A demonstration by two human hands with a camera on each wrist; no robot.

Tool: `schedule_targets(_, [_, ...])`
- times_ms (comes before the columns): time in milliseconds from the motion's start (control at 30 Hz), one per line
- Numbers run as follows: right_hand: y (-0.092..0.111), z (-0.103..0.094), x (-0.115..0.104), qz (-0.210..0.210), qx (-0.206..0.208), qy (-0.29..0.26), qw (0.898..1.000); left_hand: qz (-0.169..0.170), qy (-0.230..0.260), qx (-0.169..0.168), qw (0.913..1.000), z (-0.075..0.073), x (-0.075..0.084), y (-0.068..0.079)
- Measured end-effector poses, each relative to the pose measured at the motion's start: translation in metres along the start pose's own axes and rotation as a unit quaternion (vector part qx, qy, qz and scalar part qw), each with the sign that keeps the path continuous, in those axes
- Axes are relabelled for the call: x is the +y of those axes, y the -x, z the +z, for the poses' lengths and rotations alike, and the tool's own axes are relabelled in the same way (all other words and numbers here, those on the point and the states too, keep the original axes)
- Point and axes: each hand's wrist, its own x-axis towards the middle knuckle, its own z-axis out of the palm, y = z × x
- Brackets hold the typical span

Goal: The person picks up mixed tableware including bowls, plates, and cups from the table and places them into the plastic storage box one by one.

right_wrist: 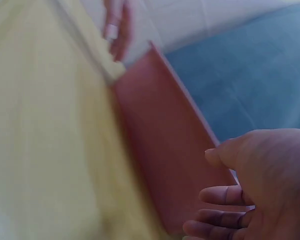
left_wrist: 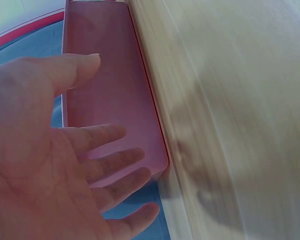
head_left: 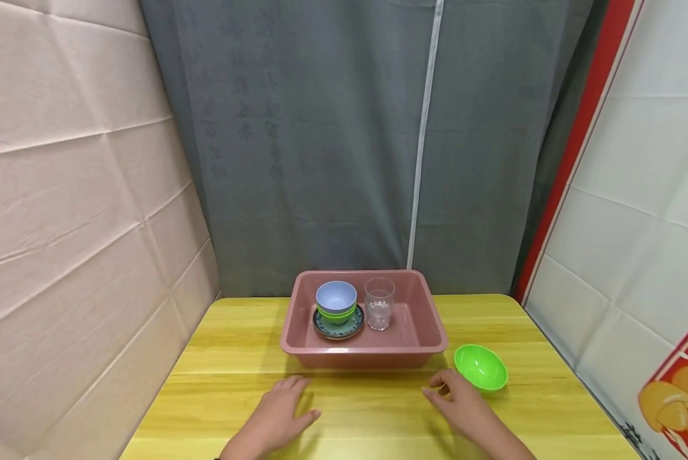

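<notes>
Both hands hover over the table in front of a pink plastic basin (head_left: 366,359). My left hand (head_left: 277,412) has its fingers spread and holds nothing; its palm and loose fingers show in the left wrist view. Between the basin and the green bowl (head_left: 481,367), my right hand (head_left: 461,406) has loosely bent fingers with nothing in them. That bowl stands upright on the table, just beyond the right hand. Inside the basin, a blue bowl (head_left: 336,296) sits on green bowls (head_left: 336,317) over a patterned plate (head_left: 319,324). A clear glass (head_left: 379,303) stands beside that stack.
The yellow wood-grain table (head_left: 217,370) reaches back to a grey curtain (head_left: 321,140). A pale cloth wall (head_left: 79,191) borders the left side. On the right hangs a white sheet (head_left: 637,211) with red printed parts.
</notes>
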Motion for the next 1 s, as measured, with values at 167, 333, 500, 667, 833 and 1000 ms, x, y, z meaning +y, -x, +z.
schedule_targets(167, [-0.012,-0.037,0.010,0.045,0.030,0.021,0.998,0.001,0.000,0.007,1.0000,0.000,0.000,0.000])
schedule_targets(333, [-0.023,-0.069,0.030,0.072,0.042,0.053,0.995,-0.001,0.003,0.004,1.0000,0.000,0.001,-0.001])
schedule_targets(500, [-0.033,-0.086,0.059,0.059,0.077,0.093,0.991,0.000,0.006,0.007,1.0000,-0.001,0.002,-0.001])
schedule_targets(667, [-0.037,-0.091,0.084,0.044,0.103,0.139,0.984,0.001,0.010,0.012,0.9999,-0.002,0.002,0.000])
schedule_targets(833, [-0.039,-0.091,0.097,0.055,0.087,0.172,0.980,-0.003,0.012,0.009,0.9999,-0.003,0.000,0.001])
schedule_targets(1000, [-0.039,-0.088,0.105,0.082,0.049,0.183,0.978,-0.009,0.028,0.006,0.9995,-0.003,-0.002,0.002])
